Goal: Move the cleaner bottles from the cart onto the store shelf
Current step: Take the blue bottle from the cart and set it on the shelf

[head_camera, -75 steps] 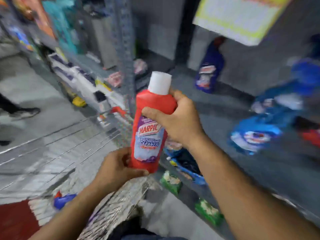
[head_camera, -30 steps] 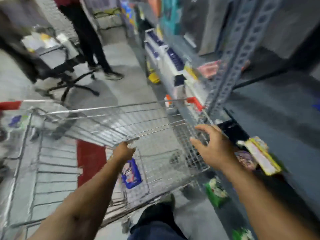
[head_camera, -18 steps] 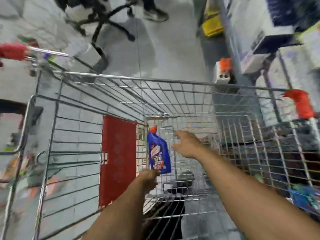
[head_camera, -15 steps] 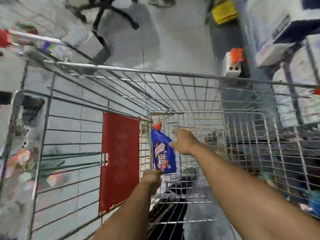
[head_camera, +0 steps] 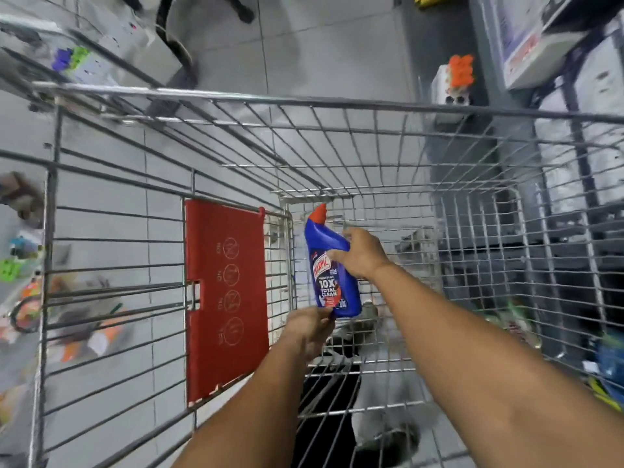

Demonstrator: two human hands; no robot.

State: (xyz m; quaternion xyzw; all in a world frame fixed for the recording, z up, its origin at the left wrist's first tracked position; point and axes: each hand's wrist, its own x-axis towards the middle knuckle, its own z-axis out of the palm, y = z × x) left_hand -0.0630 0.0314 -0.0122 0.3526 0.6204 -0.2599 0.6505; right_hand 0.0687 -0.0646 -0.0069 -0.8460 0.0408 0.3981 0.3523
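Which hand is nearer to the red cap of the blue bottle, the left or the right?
Right. The right hand grips the blue bottle at its upper body, just below the red cap. The left hand touches the bottle's bottom corner, farther from the cap.

Blue red-capped cleaner bottle [head_camera: 332, 265], upright, label readable, inside the wire cart [head_camera: 337, 106]
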